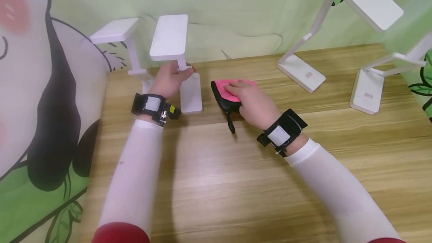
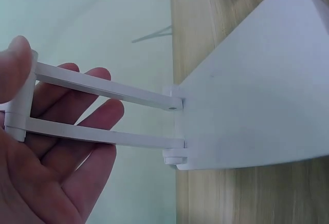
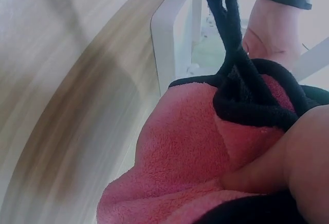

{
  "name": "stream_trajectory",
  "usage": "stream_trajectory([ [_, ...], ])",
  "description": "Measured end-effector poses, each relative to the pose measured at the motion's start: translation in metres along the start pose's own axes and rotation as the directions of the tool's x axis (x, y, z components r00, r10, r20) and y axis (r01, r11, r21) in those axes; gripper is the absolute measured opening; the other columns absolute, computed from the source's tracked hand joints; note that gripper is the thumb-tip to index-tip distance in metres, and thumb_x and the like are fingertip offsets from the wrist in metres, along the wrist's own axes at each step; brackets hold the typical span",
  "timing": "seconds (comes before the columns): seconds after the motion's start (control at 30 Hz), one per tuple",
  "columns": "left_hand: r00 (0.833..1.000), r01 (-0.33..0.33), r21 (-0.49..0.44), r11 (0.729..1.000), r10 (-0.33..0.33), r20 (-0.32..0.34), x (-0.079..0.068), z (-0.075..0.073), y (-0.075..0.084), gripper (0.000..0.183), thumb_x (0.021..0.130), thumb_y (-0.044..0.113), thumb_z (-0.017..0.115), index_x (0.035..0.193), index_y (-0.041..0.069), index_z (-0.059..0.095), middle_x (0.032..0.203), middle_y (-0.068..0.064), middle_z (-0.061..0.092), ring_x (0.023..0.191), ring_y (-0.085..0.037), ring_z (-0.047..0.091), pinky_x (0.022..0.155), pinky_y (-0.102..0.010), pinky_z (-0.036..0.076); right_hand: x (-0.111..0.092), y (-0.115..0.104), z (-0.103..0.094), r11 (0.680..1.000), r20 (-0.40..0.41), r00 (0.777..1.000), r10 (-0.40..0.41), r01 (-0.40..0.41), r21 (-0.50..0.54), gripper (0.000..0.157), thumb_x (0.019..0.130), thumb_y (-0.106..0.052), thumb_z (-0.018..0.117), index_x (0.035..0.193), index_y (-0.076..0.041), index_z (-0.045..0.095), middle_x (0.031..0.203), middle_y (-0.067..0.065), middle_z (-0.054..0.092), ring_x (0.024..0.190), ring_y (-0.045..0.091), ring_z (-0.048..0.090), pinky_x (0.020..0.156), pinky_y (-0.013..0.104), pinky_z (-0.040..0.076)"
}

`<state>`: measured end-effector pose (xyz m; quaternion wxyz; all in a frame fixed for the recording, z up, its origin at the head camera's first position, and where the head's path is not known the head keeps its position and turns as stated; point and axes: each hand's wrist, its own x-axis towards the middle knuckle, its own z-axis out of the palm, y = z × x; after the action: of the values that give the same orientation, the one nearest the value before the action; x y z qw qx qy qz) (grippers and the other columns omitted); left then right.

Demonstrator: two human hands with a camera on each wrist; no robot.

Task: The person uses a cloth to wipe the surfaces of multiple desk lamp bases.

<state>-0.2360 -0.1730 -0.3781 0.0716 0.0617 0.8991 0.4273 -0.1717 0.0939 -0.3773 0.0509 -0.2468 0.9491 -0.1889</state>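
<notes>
A white folding desk lamp (image 1: 191, 96) stands at the back left of the wooden table, its flat lamp head (image 1: 170, 36) raised. My left hand (image 1: 167, 80) holds the lamp by its arm; in the left wrist view the thumb and fingers are around the hinge (image 2: 21, 98) joining the thin twin bars. To the right of this lamp, my right hand (image 1: 256, 104) grips a pink towel (image 1: 221, 89) with black edging and a black hanging loop (image 1: 231, 125). The thumb presses into the folded pink pile (image 3: 175, 136) in the right wrist view. Some right fingers are hidden by the towel.
Another white lamp (image 1: 116, 31) stands close by on the left. Two more lamps, one with its base (image 1: 302, 72) at the back and one with its base (image 1: 368, 91) farther right, stand on the table (image 1: 209, 183). A patterned wall borders the back and left.
</notes>
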Motion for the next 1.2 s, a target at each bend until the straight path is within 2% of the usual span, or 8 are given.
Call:
stream_trajectory([
  [0.27, 0.996, -0.036, 0.01, 0.999, 0.037, -0.081, -0.006, 0.002, -0.005, 0.04, 0.099, 0.042, 0.057, 0.125, 0.012, 0.062, 0.127, -0.004, 0.064, 0.117, -0.017, 0.055, 0.1, -0.042, 0.044, 0.0, 0.005, 0.0, 1.0, -0.011, 1.0, 0.002, -0.002, -0.009, 0.061, 0.084, 0.009, 0.054, 0.142, -0.011, 0.053, 0.145, 0.01, 0.05, 0.137, 0.028, 0.036, 0.107, 0.051, 0.039],
  [0.57, 0.991, 0.064, 0.136, 0.989, -0.047, -0.128, -0.026, 0.001, 0.006, 0.07, 0.099, 0.065, 0.037, 0.142, 0.01, 0.045, 0.143, -0.016, 0.051, 0.123, -0.029, 0.051, 0.101, -0.051, 0.043, 0.003, 0.013, -0.001, 1.0, -0.008, 1.0, 0.014, -0.014, -0.024, 0.063, 0.082, 0.01, 0.052, 0.142, -0.008, 0.052, 0.146, 0.013, 0.048, 0.136, 0.031, 0.037, 0.109, 0.051, 0.037],
  [0.7, 0.978, 0.121, 0.254, 0.96, -0.071, -0.196, -0.038, 0.0, 0.018, 0.059, 0.102, 0.057, 0.036, 0.131, 0.007, 0.051, 0.102, -0.019, 0.066, 0.084, -0.032, 0.062, 0.068, -0.048, 0.053, 0.004, 0.017, -0.002, 0.999, -0.014, 1.0, 0.027, -0.027, -0.021, 0.066, 0.08, 0.011, 0.051, 0.143, -0.008, 0.052, 0.147, 0.012, 0.047, 0.136, 0.031, 0.038, 0.106, 0.052, 0.041],
  [0.8, 0.959, 0.166, 0.342, 0.925, -0.071, -0.273, -0.049, 0.0, 0.029, 0.057, 0.104, 0.051, 0.035, 0.133, 0.005, 0.052, 0.073, -0.012, 0.055, 0.062, -0.03, 0.054, 0.049, -0.044, 0.045, 0.006, 0.02, -0.003, 0.999, -0.031, 0.999, 0.025, -0.025, -0.022, 0.066, 0.08, 0.012, 0.052, 0.144, -0.006, 0.05, 0.147, 0.014, 0.047, 0.135, 0.03, 0.039, 0.105, 0.051, 0.041],
  [0.87, 0.941, 0.209, 0.406, 0.89, -0.069, -0.332, -0.059, 0.0, 0.038, 0.06, 0.104, 0.049, 0.032, 0.134, 0.0, 0.051, 0.07, -0.01, 0.053, 0.059, -0.028, 0.054, 0.046, -0.041, 0.044, 0.007, 0.022, -0.004, 0.999, -0.045, 0.999, 0.023, -0.024, -0.03, 0.065, 0.081, 0.012, 0.052, 0.144, -0.005, 0.048, 0.147, 0.015, 0.047, 0.134, 0.031, 0.04, 0.105, 0.05, 0.042],
  [1.03, 0.876, 0.21, 0.517, 0.83, 0.075, -0.476, -0.083, 0.009, 0.067, 0.054, 0.102, 0.046, 0.035, 0.1, 0.001, 0.065, 0.064, -0.009, 0.054, 0.051, -0.026, 0.05, 0.039, -0.04, 0.038, 0.012, 0.022, -0.007, 0.997, -0.058, 0.997, 0.051, -0.054, -0.052, 0.063, 0.087, 0.008, 0.053, 0.148, -0.001, 0.041, 0.147, 0.022, 0.044, 0.132, 0.034, 0.042, 0.103, 0.051, 0.044],
  [1.1, 0.855, 0.114, 0.55, 0.828, 0.199, -0.478, -0.087, 0.017, 0.079, 0.045, 0.099, 0.041, 0.043, 0.097, 0.003, 0.067, 0.071, -0.011, 0.062, 0.053, -0.025, 0.05, 0.039, -0.039, 0.038, 0.016, 0.021, -0.008, 0.995, -0.077, 0.995, 0.059, -0.065, -0.075, 0.061, 0.087, 0.006, 0.056, 0.147, 0.001, 0.041, 0.144, 0.023, 0.047, 0.125, 0.035, 0.049, 0.097, 0.05, 0.048],
  [1.2, 0.853, -0.086, 0.59, 0.803, 0.365, -0.373, -0.082, 0.036, 0.092, 0.048, 0.094, 0.036, 0.055, 0.129, 0.003, 0.061, 0.105, -0.017, 0.069, 0.077, -0.027, 0.063, 0.049, -0.039, 0.051, 0.024, 0.015, -0.009, 0.993, -0.134, 0.989, 0.061, -0.074, -0.094, 0.052, 0.087, 0.004, 0.06, 0.137, 0.002, 0.049, 0.128, 0.021, 0.058, 0.103, 0.033, 0.061, 0.082, 0.049, 0.055],
])
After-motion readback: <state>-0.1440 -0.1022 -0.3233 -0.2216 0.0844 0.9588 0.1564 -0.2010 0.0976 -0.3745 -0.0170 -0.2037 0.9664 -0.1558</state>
